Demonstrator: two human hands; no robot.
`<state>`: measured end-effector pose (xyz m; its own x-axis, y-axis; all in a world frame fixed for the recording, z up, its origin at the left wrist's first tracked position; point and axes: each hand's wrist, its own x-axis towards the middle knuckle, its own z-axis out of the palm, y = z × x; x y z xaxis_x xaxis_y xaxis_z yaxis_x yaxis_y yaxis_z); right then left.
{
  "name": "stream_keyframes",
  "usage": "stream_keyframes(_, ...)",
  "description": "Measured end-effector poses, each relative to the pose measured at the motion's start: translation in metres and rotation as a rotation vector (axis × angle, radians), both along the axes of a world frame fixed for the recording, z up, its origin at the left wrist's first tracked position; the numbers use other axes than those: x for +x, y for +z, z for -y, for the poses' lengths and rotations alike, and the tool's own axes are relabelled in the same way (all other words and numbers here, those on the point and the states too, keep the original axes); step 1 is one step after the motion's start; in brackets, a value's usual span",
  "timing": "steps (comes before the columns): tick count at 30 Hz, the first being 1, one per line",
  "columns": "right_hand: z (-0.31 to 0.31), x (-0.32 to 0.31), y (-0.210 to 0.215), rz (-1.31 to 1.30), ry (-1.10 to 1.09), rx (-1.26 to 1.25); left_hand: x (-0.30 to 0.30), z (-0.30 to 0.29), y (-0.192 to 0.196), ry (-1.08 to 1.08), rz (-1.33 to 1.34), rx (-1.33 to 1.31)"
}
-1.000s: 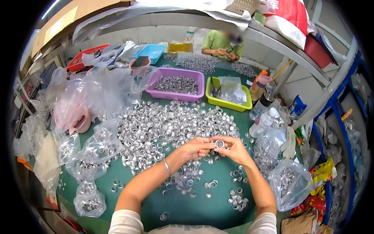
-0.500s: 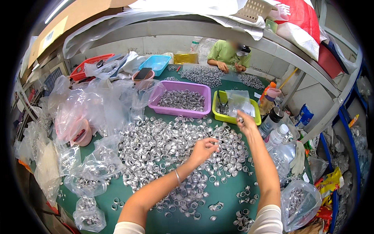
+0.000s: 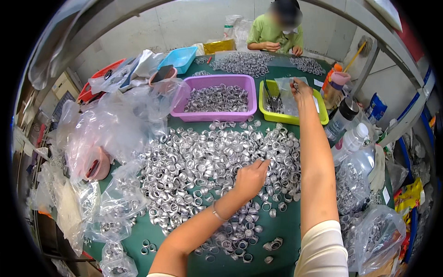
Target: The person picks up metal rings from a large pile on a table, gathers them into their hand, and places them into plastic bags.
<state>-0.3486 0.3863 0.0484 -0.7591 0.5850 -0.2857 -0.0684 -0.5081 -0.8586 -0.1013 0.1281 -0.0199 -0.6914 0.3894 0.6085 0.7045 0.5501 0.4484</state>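
Note:
A broad heap of silver metal rings (image 3: 184, 161) covers the middle of the green table. My left hand (image 3: 252, 179), with a bracelet at its wrist, is closed over the heap's right side, fingertips down among the rings. Whether it grips one is hidden. Stretched far forward, my right hand (image 3: 302, 90) is closed on small silver pieces that look like rings, above the yellow-green basin (image 3: 288, 119). A clear plastic bag (image 3: 288, 99) lies in that basin beside its fingers, together with black-handled tweezers (image 3: 269, 94) and some rings.
Left of the basin stands a purple tub (image 3: 217, 116) of rings. Clear plastic bags (image 3: 115, 122) and a pink cup (image 3: 98, 166) crowd the left side. Bottles (image 3: 350, 143) and bagged rings (image 3: 378, 235) line the right. Across the table sits a co-worker in green (image 3: 272, 32) near more rings.
My right hand has moved farther forward, over the yellow-green basin's far side. My left hand remains at the heap, its fingers now lower among the rings. The view has tilted down.

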Motion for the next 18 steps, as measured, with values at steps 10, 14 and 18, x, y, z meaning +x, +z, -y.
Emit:
stream_keyframes(10, -0.009, -0.012, 0.000, -0.108, -0.017, -0.137, 0.000, -0.002, -0.003, 0.003, -0.006, -0.063)
stream_keyframes(14, -0.009, -0.018, -0.001, -0.101, -0.036, -0.136, -0.001, -0.002, -0.002, -0.002, -0.022, -0.064)
stream_keyframes(18, -0.011, -0.022, -0.004, -0.099, 0.001, -0.130, -0.002, -0.002, -0.002, -0.015, -0.037, -0.072)
